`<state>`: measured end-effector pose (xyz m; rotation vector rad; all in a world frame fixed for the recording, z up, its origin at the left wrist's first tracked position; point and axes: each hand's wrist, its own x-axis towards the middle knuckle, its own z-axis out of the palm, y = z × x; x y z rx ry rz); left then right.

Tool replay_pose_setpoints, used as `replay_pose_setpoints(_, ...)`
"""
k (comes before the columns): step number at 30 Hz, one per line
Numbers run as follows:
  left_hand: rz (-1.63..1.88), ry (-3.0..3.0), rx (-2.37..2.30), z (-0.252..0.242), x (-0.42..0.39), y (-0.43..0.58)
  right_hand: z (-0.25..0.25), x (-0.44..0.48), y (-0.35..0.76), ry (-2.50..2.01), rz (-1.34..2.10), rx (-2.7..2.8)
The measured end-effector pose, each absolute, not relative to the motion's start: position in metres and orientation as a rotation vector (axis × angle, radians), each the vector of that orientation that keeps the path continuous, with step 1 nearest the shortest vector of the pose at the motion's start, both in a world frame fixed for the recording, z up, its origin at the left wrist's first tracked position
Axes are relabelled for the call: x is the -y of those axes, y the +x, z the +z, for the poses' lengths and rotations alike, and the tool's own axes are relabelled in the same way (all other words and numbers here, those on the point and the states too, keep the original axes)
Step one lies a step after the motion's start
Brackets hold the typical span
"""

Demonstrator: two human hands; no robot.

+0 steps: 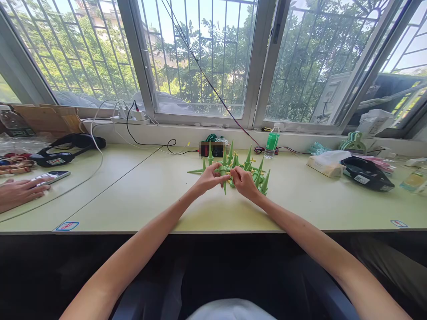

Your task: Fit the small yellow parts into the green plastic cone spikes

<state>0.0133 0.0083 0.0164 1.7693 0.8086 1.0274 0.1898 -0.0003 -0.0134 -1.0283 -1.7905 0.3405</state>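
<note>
My left hand [209, 178] is closed around a light green plastic piece with a cone-shaped spike [224, 188] that points down below the fingers. Close beside it, my right hand [245, 183] is pinched shut at the green piece. Whatever sits between the right fingertips is too small to make out. Just beyond both hands, several green cone-spiked pieces [248, 155] stand and lie in a cluster on the table [133, 195], with small yellow bits among them.
Behind the cluster are a dark box [218, 150] and a green-labelled bottle [271, 141]. A tissue box [325, 164] and black headgear [367, 173] lie right. On the left, another person's hand [20, 193] touches a phone [53, 176]; a white cable [96, 166] crosses the table.
</note>
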Motion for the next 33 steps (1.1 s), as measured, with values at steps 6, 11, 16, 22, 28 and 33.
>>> replay_pose_setpoints(6,1.013,1.758,-0.754,0.0175,-0.0066,0.0142,-0.014,-0.0019,0.1905,-1.051,0.255,1.809)
replay_pose_setpoints(11,1.019,1.755,-0.727,0.0152,-0.0078,0.015,-0.0131,-0.0017,0.1909,-1.048,0.257,1.832)
replay_pose_setpoints(16,1.026,1.736,-0.753,0.0163,-0.0078,0.0149,-0.0137,-0.0016,0.1904,-1.044,0.269,1.815)
replay_pose_setpoints(22,1.047,1.698,-0.788,0.0158,-0.01,0.0135,-0.0152,-0.0007,0.1902,-1.007,0.374,1.833)
replay_pose_setpoints(28,1.029,1.724,-0.784,0.0137,-0.0104,0.014,-0.0137,-0.0012,0.1903,-1.02,0.304,1.839)
replay_pose_setpoints(33,1.041,1.799,-0.79,0.0104,-0.0125,0.0146,-0.0145,-0.0026,0.1908,-1.051,0.26,1.861)
